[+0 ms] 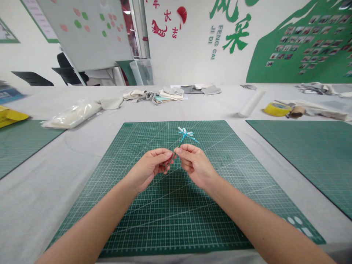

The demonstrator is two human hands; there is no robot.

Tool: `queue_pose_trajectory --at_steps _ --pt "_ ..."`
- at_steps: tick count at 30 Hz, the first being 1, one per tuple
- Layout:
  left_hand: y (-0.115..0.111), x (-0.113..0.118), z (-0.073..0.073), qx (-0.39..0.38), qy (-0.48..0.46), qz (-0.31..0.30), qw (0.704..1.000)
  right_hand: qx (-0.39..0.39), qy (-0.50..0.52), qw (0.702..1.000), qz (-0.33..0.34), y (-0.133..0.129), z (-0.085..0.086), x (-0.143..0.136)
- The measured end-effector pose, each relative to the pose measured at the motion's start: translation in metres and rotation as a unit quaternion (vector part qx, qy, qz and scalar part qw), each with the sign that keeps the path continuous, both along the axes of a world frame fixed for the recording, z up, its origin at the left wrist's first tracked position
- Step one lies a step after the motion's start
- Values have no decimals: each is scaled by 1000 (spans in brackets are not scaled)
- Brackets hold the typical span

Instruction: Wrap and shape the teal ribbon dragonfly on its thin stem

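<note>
A small craft flower [186,133] with light-blue and white looped petals is held up above the green cutting mat [220,205]. Its thin dark-green stem [171,161] slants down and to the left from the bloom. My right hand [196,165] pinches the stem between thumb and index finger, just under the bloom. Lower down, my left hand [154,167] has its thumb and fingers closed around the same stem. The two hands nearly touch at the fingertips. Some fingers of the left hand are partly hidden behind the stem.
More cutting mats lie at the right [308,157] and left. A clear plastic bag [74,114], fabric pieces [170,93], a white roll [251,102] and yellow tape [277,109] lie along the back of the table. A whiteboard [93,40] stands beyond.
</note>
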State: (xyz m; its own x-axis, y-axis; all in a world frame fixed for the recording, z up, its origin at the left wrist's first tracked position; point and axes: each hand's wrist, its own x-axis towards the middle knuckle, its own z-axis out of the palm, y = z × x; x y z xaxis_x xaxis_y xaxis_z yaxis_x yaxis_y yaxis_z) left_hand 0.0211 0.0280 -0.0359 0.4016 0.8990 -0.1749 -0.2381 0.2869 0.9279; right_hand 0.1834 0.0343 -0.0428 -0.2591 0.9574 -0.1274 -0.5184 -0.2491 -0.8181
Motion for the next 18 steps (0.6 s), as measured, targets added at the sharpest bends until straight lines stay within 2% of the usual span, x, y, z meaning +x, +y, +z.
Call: queue_pose_trajectory --at_steps 10,18 --pt "-1 -1 -1 -59 -64 -40 995 13 29 998 52 -2 1 1" --pt "-3 -1 2 -56 -79 -61 993 21 30 997 72 0 1 2"
